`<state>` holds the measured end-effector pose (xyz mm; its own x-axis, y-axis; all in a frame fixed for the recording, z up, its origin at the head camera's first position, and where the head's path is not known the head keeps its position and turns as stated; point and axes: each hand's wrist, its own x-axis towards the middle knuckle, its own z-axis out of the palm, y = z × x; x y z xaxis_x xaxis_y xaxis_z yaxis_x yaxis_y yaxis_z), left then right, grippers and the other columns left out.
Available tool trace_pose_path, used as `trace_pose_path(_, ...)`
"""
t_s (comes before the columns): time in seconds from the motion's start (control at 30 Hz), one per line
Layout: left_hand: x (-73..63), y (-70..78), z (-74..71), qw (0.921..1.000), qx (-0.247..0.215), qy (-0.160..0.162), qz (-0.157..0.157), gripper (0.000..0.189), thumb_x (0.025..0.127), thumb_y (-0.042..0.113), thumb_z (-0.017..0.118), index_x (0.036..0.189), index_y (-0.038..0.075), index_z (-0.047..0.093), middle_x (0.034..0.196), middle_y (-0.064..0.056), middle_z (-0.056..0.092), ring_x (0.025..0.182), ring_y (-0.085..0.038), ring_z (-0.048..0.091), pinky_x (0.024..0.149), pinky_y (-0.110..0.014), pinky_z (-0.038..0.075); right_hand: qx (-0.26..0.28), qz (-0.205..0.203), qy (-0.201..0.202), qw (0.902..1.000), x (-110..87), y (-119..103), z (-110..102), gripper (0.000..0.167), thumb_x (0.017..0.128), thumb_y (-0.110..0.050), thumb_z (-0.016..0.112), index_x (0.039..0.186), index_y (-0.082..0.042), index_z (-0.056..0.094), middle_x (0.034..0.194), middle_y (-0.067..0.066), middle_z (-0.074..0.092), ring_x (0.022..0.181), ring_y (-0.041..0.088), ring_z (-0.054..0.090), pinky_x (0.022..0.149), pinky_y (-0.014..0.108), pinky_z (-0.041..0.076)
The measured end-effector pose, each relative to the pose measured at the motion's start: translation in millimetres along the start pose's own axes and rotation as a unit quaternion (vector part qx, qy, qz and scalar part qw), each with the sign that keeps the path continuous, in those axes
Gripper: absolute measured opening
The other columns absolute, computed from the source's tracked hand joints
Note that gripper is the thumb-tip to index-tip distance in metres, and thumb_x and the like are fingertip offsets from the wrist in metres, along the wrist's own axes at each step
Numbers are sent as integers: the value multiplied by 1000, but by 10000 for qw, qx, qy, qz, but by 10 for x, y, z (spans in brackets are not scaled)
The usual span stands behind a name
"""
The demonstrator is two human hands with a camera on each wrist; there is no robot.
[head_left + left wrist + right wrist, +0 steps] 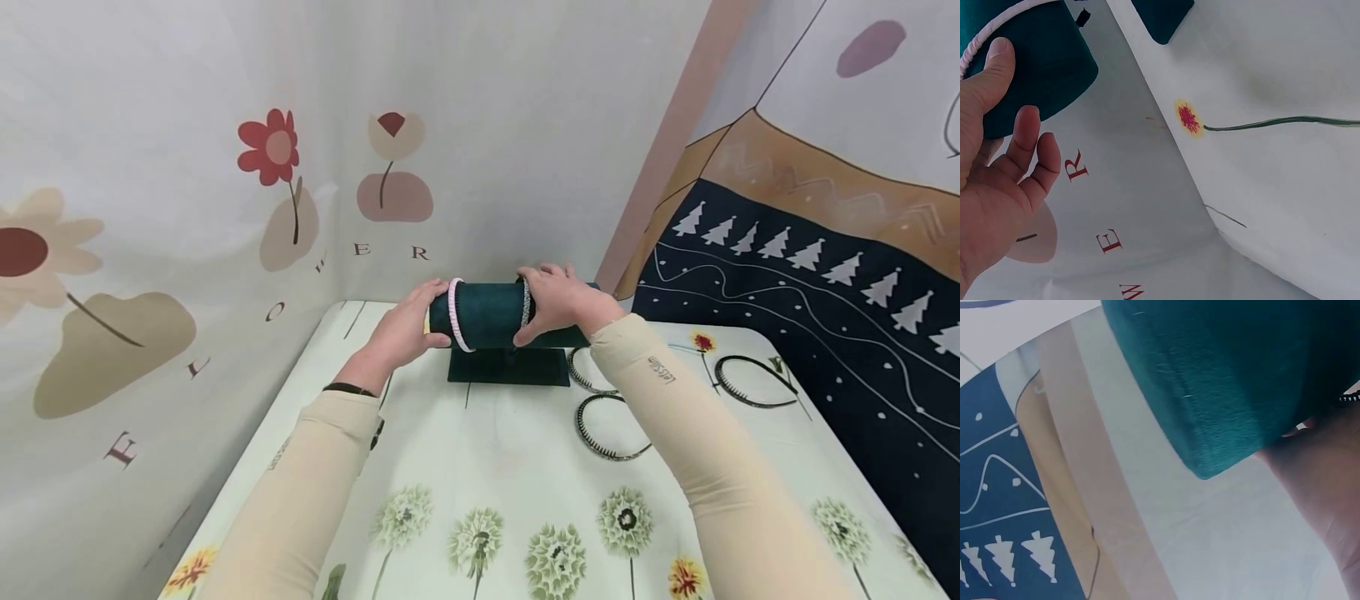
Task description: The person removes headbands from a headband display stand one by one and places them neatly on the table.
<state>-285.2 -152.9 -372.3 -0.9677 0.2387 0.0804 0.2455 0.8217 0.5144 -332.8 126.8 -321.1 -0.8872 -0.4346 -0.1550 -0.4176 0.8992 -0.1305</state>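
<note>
A dark teal velvet headband stand (487, 312) has a horizontal roll above a flat base (508, 367). A pale pink headband (453, 315) arches over the roll near its left end. My left hand (401, 329) holds that end, thumb in front beside the pink headband and fingertips at the top. In the left wrist view its thumb (1000, 69) lies on the velvet and its other fingers bend past the roll's end. Farther right, a dark glittery toothed headband (526, 304) spans the roll. My right hand (558, 302) grips it, thumb in front and fingers over the top.
Dark toothed headbands lie on the flower-print tablecloth (480, 450): one near the right forearm (600, 450), one partly hidden beside the base (577, 367), another at the far right (750, 404). Printed curtains (487, 167) hang behind and beside the table.
</note>
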Motion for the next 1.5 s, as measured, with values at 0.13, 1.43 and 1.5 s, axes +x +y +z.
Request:
trace_pose_path(0.13,3,-10,-1,10000,17,2,7,99,92,25,86,171,22,26,180,-7,21,157,-39,37,127,-62,39,163,-6,5,9999,-14,60,7,126,78,-61,89,171,-14,19,175,18,28,166,40,11,135,69,3)
trace_pose_path(1.43,7,2,-3,10000,-68,-45,-18,98,93,25,85,171,22,25,181,-6,20,159,-38,35,128,-62,38,495,235,-95,9985,-280,620,-97,119,80,-55,90,170,-12,24,174,28,22,161,51,12,128,80,8)
trace_pose_path(1.5,1,-6,-6,10000,-71,-45,-17,98,93,24,85,171,22,26,181,-6,19,158,-39,36,128,-62,39,548,225,-89,9982,-295,638,-85,120,79,-54,91,170,-12,24,174,28,21,160,52,12,126,81,13)
